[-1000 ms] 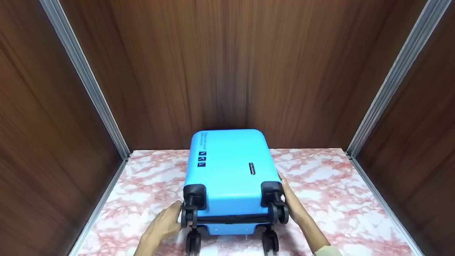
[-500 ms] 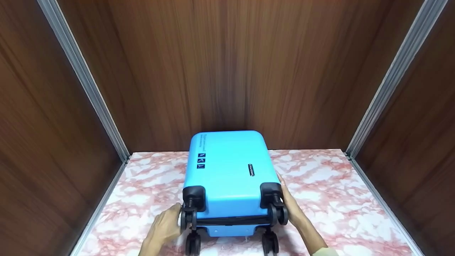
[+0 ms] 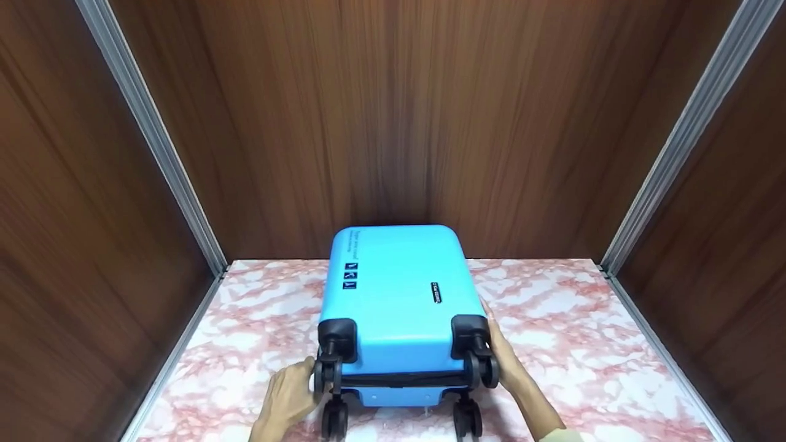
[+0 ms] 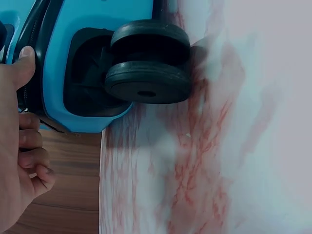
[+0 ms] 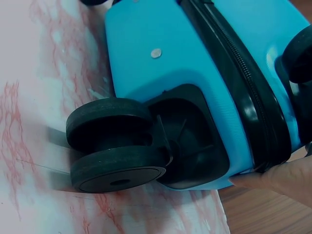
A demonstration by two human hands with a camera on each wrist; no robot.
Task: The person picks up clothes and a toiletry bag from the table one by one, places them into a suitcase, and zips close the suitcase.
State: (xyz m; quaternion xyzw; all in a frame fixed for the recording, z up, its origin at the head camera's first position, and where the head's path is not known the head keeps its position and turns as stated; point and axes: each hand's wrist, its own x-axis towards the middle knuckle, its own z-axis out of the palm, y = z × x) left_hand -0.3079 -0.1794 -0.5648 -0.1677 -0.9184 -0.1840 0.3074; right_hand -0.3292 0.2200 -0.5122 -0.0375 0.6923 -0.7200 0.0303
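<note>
Head view: left hand (image 3: pixel 290 394) slightly lower, fingers (image 4: pixel 32 140) curled, hold unclear; right hand (image 3: pixel 505 353) straight-fingered against suitcase (image 3: pixel 399 288), unmoved between side edges of worktop (image 3: pixel 571 350).

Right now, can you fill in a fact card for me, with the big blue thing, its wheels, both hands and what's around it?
Big thing: blue hard-shell suitcase, lying flat
Wheels: four black twin wheels, at the end nearest the person
Left hand: thumb on the black zip band, other fingers curled
Right hand: against the suitcase's right side, as the person sees it
Under it: red-and-white marbled tabletop
Behind it: brown wood-grain wall
</note>
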